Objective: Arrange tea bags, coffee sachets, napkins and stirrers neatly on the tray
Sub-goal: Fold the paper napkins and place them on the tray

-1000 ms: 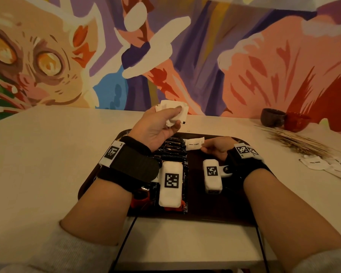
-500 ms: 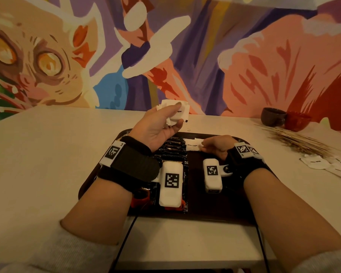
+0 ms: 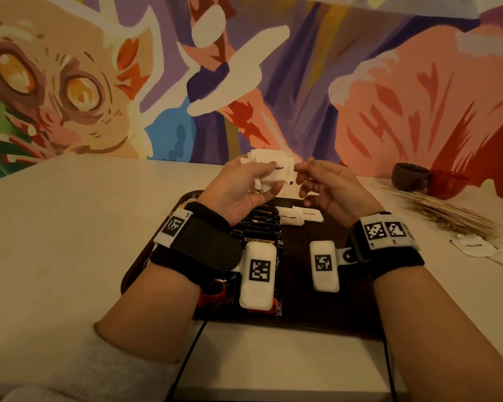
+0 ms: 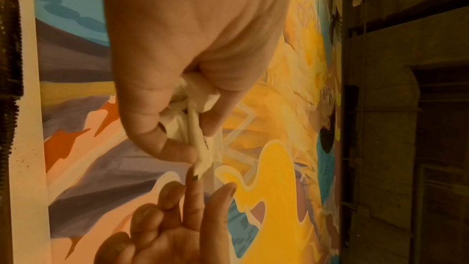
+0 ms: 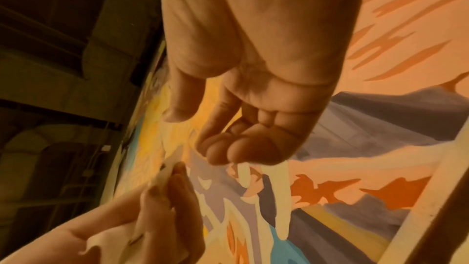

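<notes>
Your right hand (image 3: pixel 328 187) left the tray (image 3: pixel 134 274), fingers loosely apart at the sugar sachets (image 3: pixel 273 169) your left hand (image 3: pixel 238 192) still pinches

Legible txt: sugar sachets only
"White sugar" is read on tray sachet (image 3: pixel 291 219); "…ugar" on held sachets (image 3: pixel 273 172).

The left hand (image 4: pixel 193 33) fills the upper part of the view, its thumb and fingers (image 4: pixel 175 146) pinching a crumpled bunch of white paper sachets (image 4: pixel 195 103). The right hand (image 4: pixel 162 234) reaches up from below, one fingertip touching the lowest sachet edge. Behind them spreads a colourful wall mural (image 4: pixel 274 168), with a dark doorway at the right
</notes>
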`<action>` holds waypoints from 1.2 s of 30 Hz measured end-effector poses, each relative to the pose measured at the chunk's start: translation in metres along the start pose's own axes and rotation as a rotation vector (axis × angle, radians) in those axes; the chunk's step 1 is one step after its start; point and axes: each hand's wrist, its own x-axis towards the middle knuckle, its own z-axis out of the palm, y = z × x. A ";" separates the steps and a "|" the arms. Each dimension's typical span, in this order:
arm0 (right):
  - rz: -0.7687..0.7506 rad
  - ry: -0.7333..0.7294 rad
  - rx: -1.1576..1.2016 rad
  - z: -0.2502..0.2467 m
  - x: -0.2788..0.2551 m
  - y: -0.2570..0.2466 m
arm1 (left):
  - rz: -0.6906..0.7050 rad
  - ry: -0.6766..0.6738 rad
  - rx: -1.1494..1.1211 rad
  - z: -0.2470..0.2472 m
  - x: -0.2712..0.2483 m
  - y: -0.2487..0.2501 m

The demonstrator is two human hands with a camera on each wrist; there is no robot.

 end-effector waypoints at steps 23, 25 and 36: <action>0.458 0.538 -0.094 -0.049 0.024 0.049 | -0.007 0.072 -0.112 -0.002 0.004 0.001; 0.509 0.530 -0.156 -0.049 0.026 0.050 | -0.016 0.076 -0.129 -0.003 0.003 0.002; 0.747 0.400 -0.510 -0.059 0.034 0.053 | -0.031 0.018 -0.170 -0.003 0.002 0.002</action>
